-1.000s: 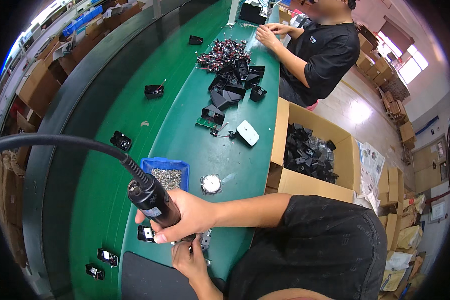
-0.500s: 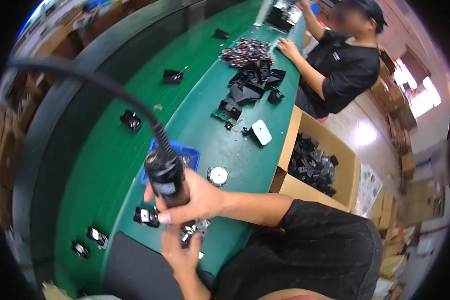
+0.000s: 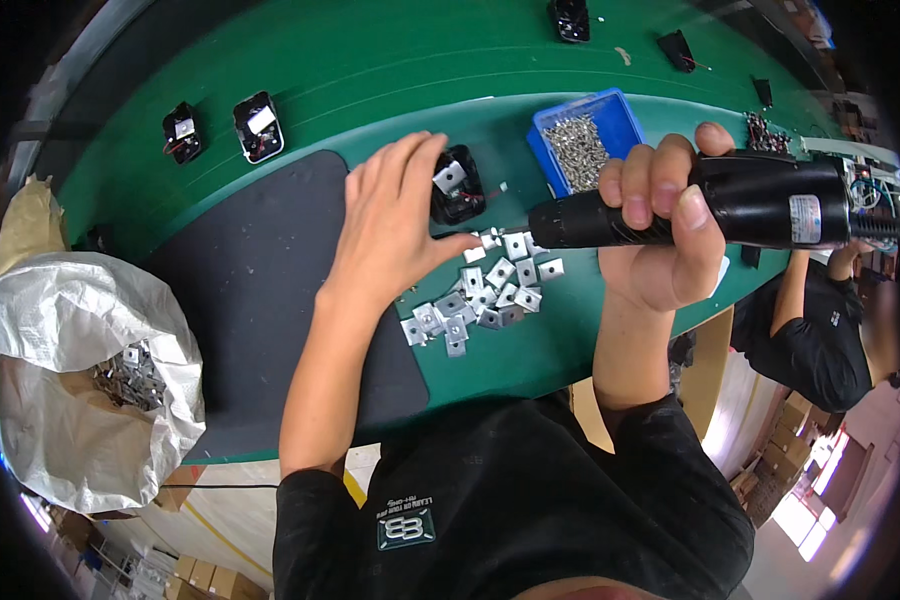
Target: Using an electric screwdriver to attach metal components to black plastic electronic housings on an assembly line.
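My right hand is wrapped round a black electric screwdriver, its tip pointing left over small silver metal plates. Fingers apart, my left hand is beside a black plastic housing that has a silver plate and a red wire in it. Whether the fingertips touch the housing I cannot tell. My left thumb reaches toward the screwdriver tip. Several loose plates with holes lie scattered below the housing on the green table.
A blue bin of small screws stands behind the screwdriver. Two more housings, a left one and a right one, sit farther back. At left are a dark mat and a white sack of metal parts. A co-worker is at right.
The view has turned, bringing the sack into sight and moving the co-worker lower right. My left hand has gone from the loose plates to beside the housing. My right hand still holds the screwdriver.
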The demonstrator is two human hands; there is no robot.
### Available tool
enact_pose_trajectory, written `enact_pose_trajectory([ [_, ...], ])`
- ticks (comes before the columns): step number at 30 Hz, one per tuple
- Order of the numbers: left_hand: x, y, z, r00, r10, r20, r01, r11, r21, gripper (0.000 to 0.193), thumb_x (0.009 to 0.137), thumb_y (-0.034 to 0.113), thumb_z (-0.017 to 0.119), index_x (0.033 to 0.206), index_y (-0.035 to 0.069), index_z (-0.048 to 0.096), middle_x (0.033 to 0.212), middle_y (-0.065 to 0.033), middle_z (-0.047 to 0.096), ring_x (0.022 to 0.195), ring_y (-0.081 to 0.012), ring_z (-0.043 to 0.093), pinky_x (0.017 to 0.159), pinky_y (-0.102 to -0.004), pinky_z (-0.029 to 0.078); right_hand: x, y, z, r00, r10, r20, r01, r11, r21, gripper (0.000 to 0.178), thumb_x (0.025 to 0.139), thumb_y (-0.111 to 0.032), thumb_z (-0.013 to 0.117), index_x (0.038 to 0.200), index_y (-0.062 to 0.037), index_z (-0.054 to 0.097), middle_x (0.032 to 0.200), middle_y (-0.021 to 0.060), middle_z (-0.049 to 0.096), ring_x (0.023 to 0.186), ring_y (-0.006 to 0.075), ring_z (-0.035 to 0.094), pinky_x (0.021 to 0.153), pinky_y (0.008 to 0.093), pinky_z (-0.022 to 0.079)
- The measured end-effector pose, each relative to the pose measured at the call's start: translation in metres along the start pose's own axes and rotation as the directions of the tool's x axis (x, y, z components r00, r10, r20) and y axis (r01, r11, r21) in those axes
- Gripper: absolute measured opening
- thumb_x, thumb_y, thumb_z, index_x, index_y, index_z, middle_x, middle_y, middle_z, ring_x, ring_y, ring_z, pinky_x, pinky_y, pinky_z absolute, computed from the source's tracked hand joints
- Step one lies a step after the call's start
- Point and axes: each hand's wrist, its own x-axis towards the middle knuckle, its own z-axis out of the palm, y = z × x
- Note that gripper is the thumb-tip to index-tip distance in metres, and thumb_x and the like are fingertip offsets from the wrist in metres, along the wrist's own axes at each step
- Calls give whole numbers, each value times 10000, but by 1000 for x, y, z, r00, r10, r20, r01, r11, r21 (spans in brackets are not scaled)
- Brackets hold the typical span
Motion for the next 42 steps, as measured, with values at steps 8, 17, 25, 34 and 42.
enact_pose_trajectory([
  [8, 8, -8, 10, 999, 42, -17, -44, 991, -127, 702, 553, 244, 831, 1166, 56, 546, 1096, -117, 565, 1029, -321, 518, 928, -406, 383, 15, 27, 9, 991, -135, -5, 134, 990, -33, 426, 798, -49, 587, 1196, -31, 435, 720, 60, 533, 587, 153, 506, 603, 345, 466],
  [17, 12, -12, 14, 999, 43, -30, -48, 983, -175, 668, 541, 292, 814, 1123, 60, 581, 976, -104, 550, 918, -301, 520, 846, -394, 408, 20, 45, 13, 995, -95, 28, 97, 992, -84, 445, 777, 4, 609, 1184, -8, 429, 699, 60, 534, 566, 150, 513, 576, 327, 477],
  [25, 13, -13, 14, 999, 40, -26, -44, 983, -180, 661, 538, 291, 811, 1115, 59, 587, 975, -102, 553, 909, -299, 525, 836, -389, 415, 22, 48, 14, 998, -67, 16, 68, 992, -108, 450, 777, 1, 606, 1189, 1, 425, 690, 59, 532, 562, 151, 516, 567, 331, 477],
  [34, 14, -13, 13, 999, 30, -19, -33, 982, -186, 653, 536, 290, 810, 1107, 58, 592, 973, -104, 557, 912, -297, 529, 836, -390, 417, 23, 49, 11, 998, -57, 37, 60, 995, -80, 476, 773, -23, 627, 1197, -6, 411, 697, 63, 536, 570, 154, 522, 581, 338, 476],
  [42, 19, -14, 14, 1000, 15, -8, -16, 972, -233, 648, 522, 278, 808, 1093, 52, 602, 964, -107, 570, 900, -301, 537, 836, -391, 414, 27, 49, 5, 992, -55, 112, 65, 994, -85, 418, 775, -12, 623, 1140, -37, 421, 705, 53, 529, 570, 151, 522, 591, 332, 479],
])
